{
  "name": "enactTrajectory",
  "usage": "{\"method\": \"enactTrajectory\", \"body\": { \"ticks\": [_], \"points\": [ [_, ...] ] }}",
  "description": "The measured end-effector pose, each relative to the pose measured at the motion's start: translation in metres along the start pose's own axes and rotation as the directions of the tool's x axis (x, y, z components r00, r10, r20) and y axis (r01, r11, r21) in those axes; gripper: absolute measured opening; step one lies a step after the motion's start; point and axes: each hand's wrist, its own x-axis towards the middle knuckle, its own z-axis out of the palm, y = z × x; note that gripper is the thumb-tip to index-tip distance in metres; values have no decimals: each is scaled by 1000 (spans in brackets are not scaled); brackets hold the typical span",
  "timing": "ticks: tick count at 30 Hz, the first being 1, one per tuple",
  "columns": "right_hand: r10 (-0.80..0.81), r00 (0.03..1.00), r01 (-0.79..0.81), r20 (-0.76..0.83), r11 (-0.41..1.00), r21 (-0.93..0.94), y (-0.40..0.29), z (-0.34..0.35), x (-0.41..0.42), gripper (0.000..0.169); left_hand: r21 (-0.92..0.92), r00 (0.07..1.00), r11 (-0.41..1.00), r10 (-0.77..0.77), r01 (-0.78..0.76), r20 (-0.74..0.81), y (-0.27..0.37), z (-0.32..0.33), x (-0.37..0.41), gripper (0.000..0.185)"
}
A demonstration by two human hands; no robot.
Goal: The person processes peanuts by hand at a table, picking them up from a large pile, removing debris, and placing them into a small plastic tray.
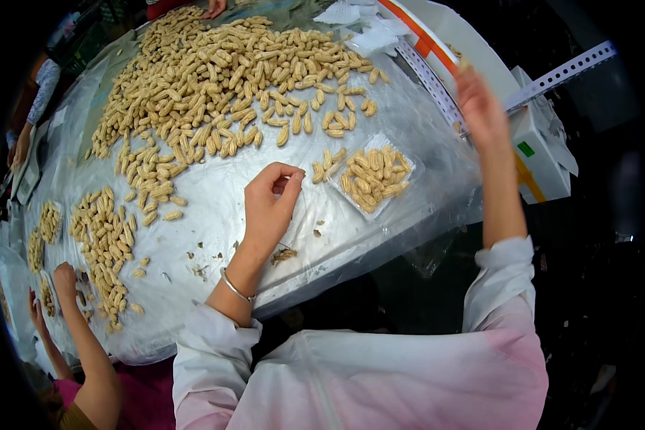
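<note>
Above the plastic-covered table (pixel 215 215), my left hand (pixel 271 201) is curled, thumb and index finger closed together. A tiny dark speck shows at its fingertips, too small to make out. Just right of it, a clear plastic tray (pixel 375 212) filled with unshelled peanuts (pixel 373 174) sits near the table's front edge, a few loose peanuts (pixel 327 161) against its left side. My right hand (pixel 481 107) is raised and motion-blurred at the rim of a white bin (pixel 478 48). Something pale shows at its fingertips, but whether it grips a peanut is unclear.
A large peanut heap (pixel 209 80) spreads over the far side, a smaller pile (pixel 105 242) at left. Dry debris (pixel 284 256) lies by my left wrist. A perforated metal bar (pixel 564 75) juts out right. Other people's hands (pixel 64 282) work at left and at the far edge (pixel 215 8).
</note>
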Motion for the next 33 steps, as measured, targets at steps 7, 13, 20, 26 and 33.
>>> {"method": "enactTrajectory", "body": {
  "ticks": [7,13,20,26,33],
  "points": [
    [210,943,84,258,600,-796,29,23,-61,19,-25,1000,1000,-10,10,-18,3,-2,5,14],
    [77,873,488,482,-74,-870,96,18,-84,15,-22,1000,1000,-18,18,12,3,1,1,15],
    [250,813,571,526,-159,-806,105,18,-60,12,-100,996,995,-28,20,-79,-1,1,7,11],
    [260,871,422,417,38,-906,104,24,-70,11,-54,998,997,-55,55,14,-1,-1,3,13],
    [207,869,396,450,256,-882,98,20,-73,16,-75,995,993,-96,96,13,-2,-1,5,13]
  ]
}}
